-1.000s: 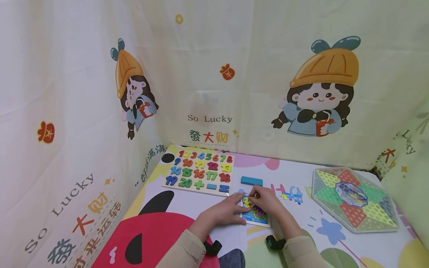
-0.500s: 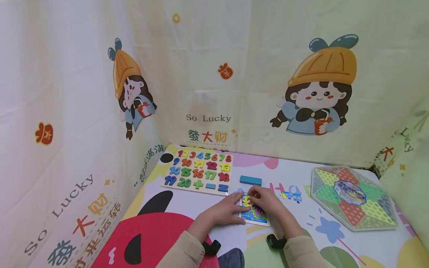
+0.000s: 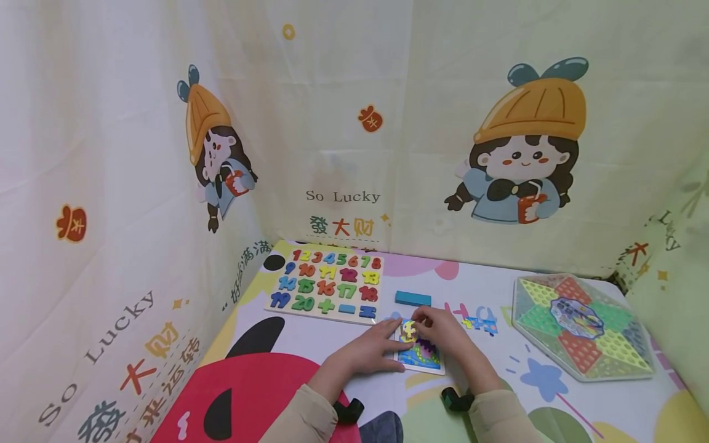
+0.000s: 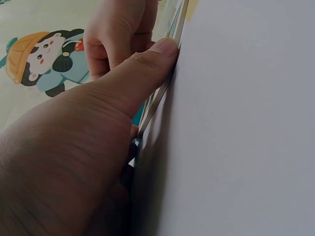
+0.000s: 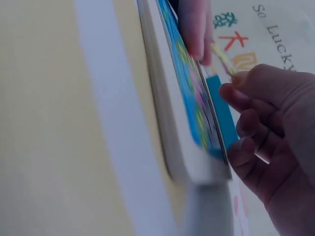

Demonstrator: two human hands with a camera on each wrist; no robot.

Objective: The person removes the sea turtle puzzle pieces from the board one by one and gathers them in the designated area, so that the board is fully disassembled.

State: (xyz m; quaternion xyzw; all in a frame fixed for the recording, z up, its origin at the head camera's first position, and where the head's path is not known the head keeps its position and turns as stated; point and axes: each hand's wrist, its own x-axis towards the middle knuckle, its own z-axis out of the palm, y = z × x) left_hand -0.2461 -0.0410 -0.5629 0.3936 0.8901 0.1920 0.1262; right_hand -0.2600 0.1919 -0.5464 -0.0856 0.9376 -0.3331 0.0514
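Note:
A small picture jigsaw board (image 3: 418, 359) with a pale rim lies on the table in front of the person. My left hand (image 3: 362, 352) rests at its left side, fingers extended, one finger reaching over the picture and the thumb (image 4: 155, 51) against the edge. Above the board's upper part, my right hand (image 3: 441, 331) pinches a yellow jigsaw piece (image 5: 224, 58) between thumb and forefinger. In the right wrist view this piece stands tilted, clear of the board's surface. A dark patch shows in the picture beside the right fingers.
Several joined blue and yellow jigsaw pieces (image 3: 482, 325) lie right of the hands. Behind the board is a blue block (image 3: 412, 298). A number puzzle board (image 3: 324, 283) sits back left, a hexagonal Chinese checkers board (image 3: 584, 329) at right. Printed cloth curtains (image 3: 332, 111) enclose the table.
The yellow piece in the right fingers has turned and lifted slightly. Both hands stay nearly in place; the head view has shifted a little.

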